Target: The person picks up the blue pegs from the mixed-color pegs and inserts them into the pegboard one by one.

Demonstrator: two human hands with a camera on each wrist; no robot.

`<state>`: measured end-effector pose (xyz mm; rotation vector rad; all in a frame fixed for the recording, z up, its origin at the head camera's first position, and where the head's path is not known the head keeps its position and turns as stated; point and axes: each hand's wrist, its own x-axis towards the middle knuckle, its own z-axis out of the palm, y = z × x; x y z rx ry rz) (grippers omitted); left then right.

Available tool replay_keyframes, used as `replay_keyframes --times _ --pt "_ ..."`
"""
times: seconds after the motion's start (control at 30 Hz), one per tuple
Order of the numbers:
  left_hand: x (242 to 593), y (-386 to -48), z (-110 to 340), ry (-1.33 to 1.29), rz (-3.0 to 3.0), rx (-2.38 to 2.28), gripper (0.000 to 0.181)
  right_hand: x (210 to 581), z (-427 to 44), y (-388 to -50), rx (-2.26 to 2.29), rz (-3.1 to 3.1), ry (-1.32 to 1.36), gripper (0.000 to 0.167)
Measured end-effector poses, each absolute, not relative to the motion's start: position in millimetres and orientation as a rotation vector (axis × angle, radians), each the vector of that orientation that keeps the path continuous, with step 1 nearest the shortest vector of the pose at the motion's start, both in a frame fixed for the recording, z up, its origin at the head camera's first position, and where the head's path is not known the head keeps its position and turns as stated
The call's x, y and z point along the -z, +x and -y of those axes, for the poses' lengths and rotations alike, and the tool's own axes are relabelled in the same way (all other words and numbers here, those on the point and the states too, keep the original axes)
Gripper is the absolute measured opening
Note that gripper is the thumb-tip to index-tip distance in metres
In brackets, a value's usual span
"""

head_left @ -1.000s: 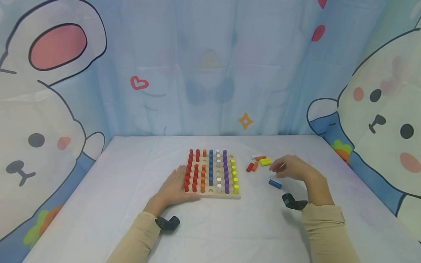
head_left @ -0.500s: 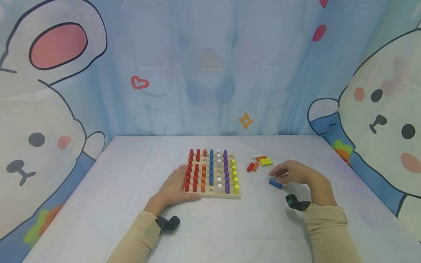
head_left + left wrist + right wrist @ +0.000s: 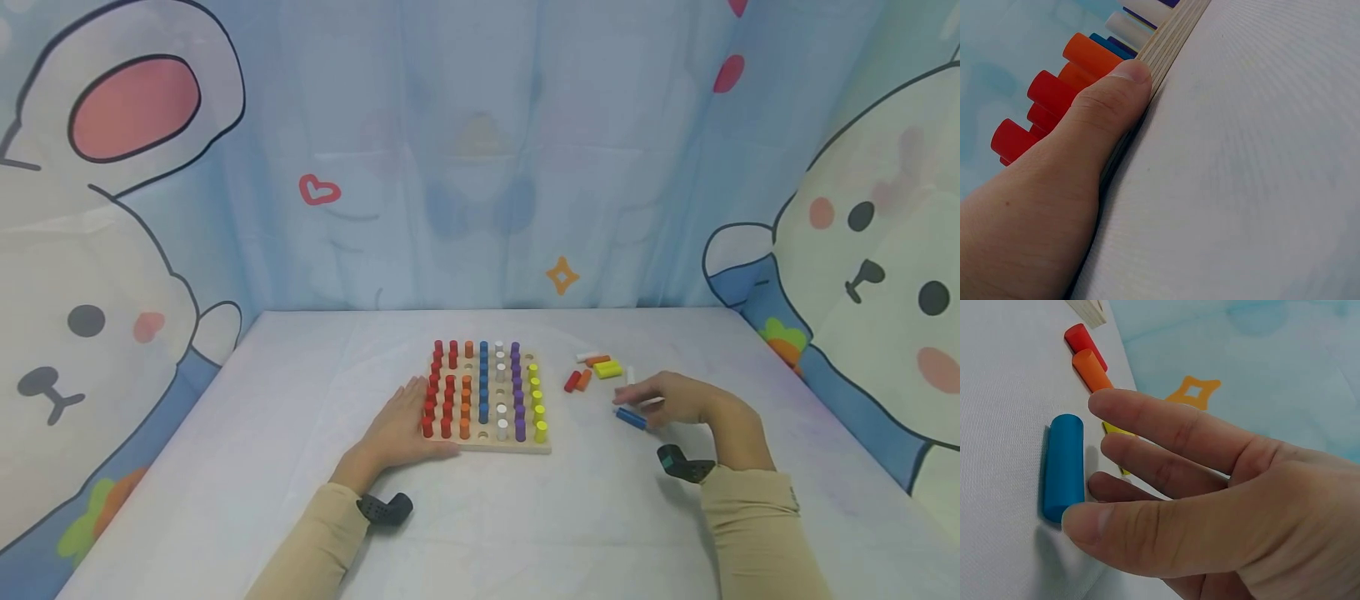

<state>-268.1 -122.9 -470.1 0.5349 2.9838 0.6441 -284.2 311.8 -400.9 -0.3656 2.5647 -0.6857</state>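
Note:
A wooden pegboard [image 3: 491, 444] stands on the table with columns of red, orange, blue, white, purple and yellow pegs. My left hand [image 3: 397, 429] rests against its front-left corner, fingers extended along the left side. In the left wrist view, the thumb [image 3: 1100, 112] lies along the board's front edge. To the right, a blue peg [image 3: 631, 418] lies on its side. My right hand [image 3: 678, 397] hovers at it, with thumb and fingers spread apart. The right wrist view has the thumb tip at the near end of the blue peg [image 3: 1065, 465], and no fingers wrapped round it.
Loose pegs lie between the board and my right hand: red [image 3: 572, 381], orange [image 3: 583, 380], yellow [image 3: 607, 369] and white [image 3: 585, 357] among them. Another white peg [image 3: 630, 375] is just beyond my right fingers. A printed curtain [image 3: 465, 167] hangs behind the white table.
My right hand has come down and slightly toward me, from above the table to the blue peg, with its fingers more extended. The left hand and the board have stayed put.

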Motion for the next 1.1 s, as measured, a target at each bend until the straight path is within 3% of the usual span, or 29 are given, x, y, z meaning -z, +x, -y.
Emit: replay_keyframes --times 1.1 --pt "468 -267 122 0.525 -2.982 -0.644 0.124 397 -301 -280 0.618 -2.624 -0.241 0.044"
